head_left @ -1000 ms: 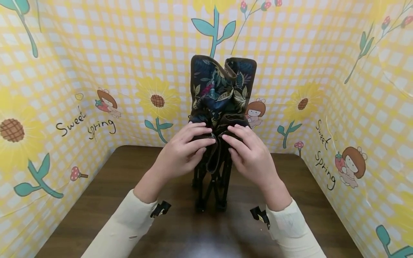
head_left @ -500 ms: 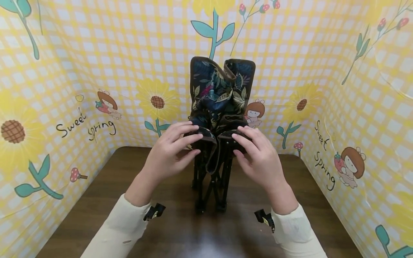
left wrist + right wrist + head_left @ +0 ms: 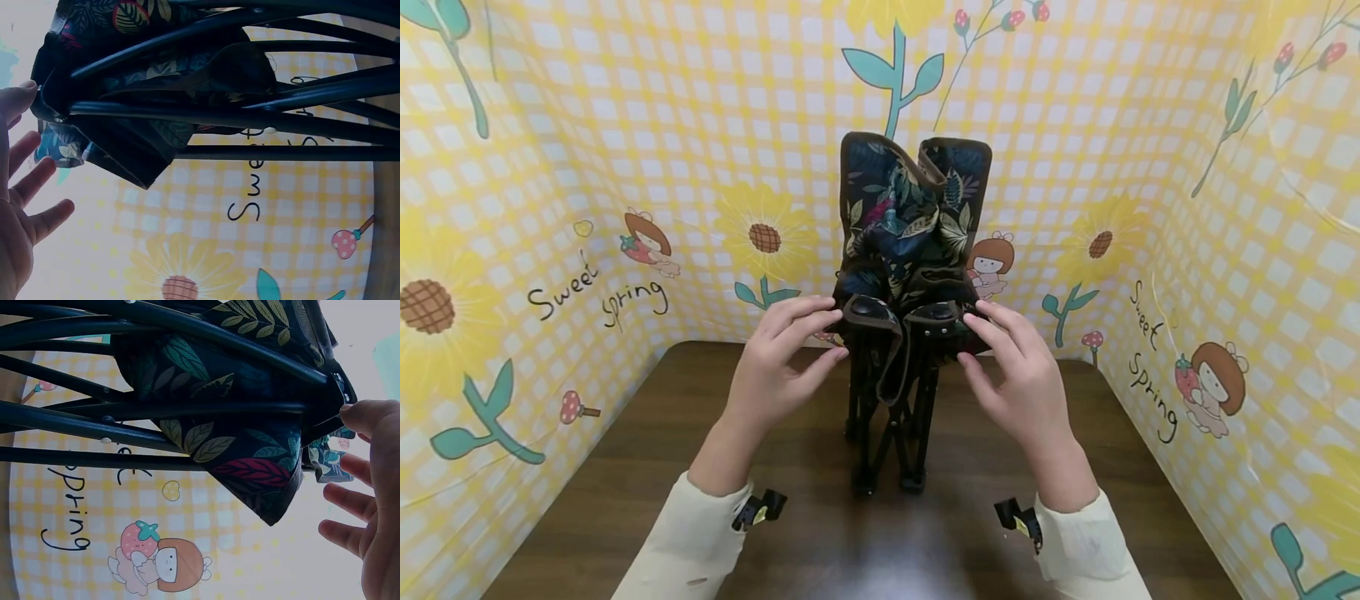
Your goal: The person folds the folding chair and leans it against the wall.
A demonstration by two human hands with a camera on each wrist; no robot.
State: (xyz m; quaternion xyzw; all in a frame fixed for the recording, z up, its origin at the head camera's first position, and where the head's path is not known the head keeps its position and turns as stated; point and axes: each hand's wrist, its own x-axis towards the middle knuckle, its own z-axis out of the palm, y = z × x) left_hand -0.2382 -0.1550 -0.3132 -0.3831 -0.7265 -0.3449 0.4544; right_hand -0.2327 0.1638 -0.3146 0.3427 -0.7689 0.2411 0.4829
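Observation:
A folding camp chair (image 3: 891, 225) with dark leaf-patterned fabric stands partly folded on the table. Its seat (image 3: 891, 362) sags in a narrow fold between two raised front corners, and its black legs (image 3: 895, 442) cross close together. My left hand (image 3: 778, 358) is beside the left front corner, fingers extended and spread. In the left wrist view its thumb (image 3: 19, 100) lies right at that corner. Opposite it, my right hand (image 3: 1018, 371) has its fingertips at the right front corner. The right wrist view has the thumb (image 3: 369, 415) against the corner's edge, the other fingers loosely spread.
The dark wooden table (image 3: 715, 550) extends around the chair legs. Yellow checked cloth (image 3: 715, 125) with flowers and cartoon figures rises as walls at the back and both sides. Small black devices (image 3: 760, 508) sit on both sleeves.
Both hands have moved apart, from over the middle of the seat front out to its two corners, uncovering the front edge. The chair stays in place.

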